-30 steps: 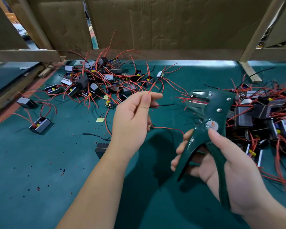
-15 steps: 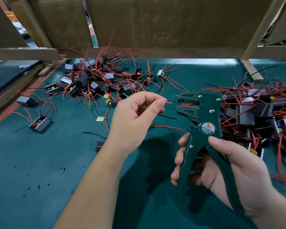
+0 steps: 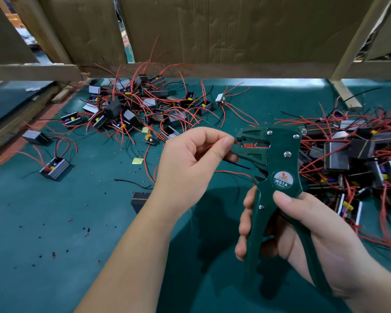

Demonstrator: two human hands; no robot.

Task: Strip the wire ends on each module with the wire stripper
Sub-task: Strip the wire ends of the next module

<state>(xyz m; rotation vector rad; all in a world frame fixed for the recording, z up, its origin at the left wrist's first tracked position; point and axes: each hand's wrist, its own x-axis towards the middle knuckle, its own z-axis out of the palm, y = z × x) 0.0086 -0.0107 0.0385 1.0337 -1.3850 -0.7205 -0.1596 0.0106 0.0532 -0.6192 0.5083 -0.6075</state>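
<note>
1. A person's left hand (image 3: pixel 190 168) pinches a red wire (image 3: pixel 238 143) between thumb and forefinger. Its grip is clamped on the strand, and the wire's end sits at the mouth of the wire stripper (image 3: pixel 278 159).
2. The right hand (image 3: pixel 307 229) wraps the green tool's two handles, with the thumb laid just below a round label reading W01A. This grip is clamped on the stripper, which is held upright above the tabletop (image 3: pixel 54 256) with its head pointing left.
3. A black wire (image 3: pixel 239 164) and a second red strand (image 3: pixel 233 172) run out from behind the left fingers, below the tool's head. Where they lead is hidden.
4. A dark module (image 3: pixel 139 199) lies on the tabletop just beside the left wrist, partly covered by the forearm.
5. A far heap of modules (image 3: pixel 145 105), tangled in red and black leads, fills the back left of the tabletop. A second heap (image 3: pixel 348 152) crowds the right side, behind the stripper.
6. Two single modules (image 3: pixel 54 168) sit apart at the left edge, each trailing red leads.
7. Red and black insulation bits (image 3: pixel 86 230) dot the green surface in front.
8. Cardboard sheets (image 3: pixel 212 30) on a wooden frame close off the back.
</note>
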